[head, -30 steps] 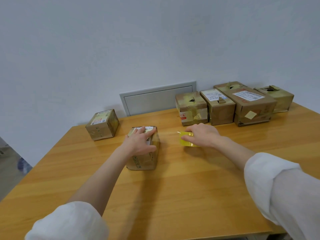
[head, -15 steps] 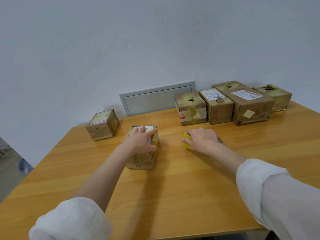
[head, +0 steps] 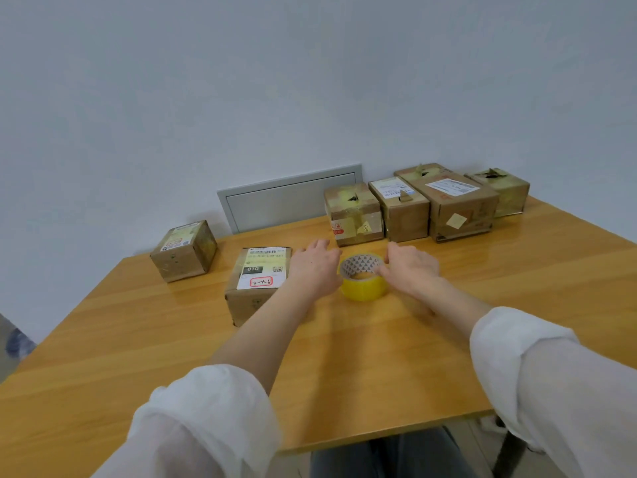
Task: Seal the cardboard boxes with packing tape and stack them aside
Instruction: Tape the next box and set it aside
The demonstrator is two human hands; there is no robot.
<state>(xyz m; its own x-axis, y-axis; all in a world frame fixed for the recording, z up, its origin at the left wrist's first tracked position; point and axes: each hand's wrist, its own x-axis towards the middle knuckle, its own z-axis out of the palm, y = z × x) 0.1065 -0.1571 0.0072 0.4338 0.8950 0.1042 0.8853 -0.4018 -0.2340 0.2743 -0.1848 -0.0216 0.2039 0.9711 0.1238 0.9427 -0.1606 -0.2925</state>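
Flanking tape roll on counter: left hand lying loose, right hand fingers touching rim, grip untellable; nearest box closed.

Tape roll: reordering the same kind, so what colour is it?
Yellow tape roll, inner core patterned with small grey triangles; head view shows it best.

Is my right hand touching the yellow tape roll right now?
Touching. The head view shows the right hand with fingertips on the rim of the yellow tape roll, no gap visible.
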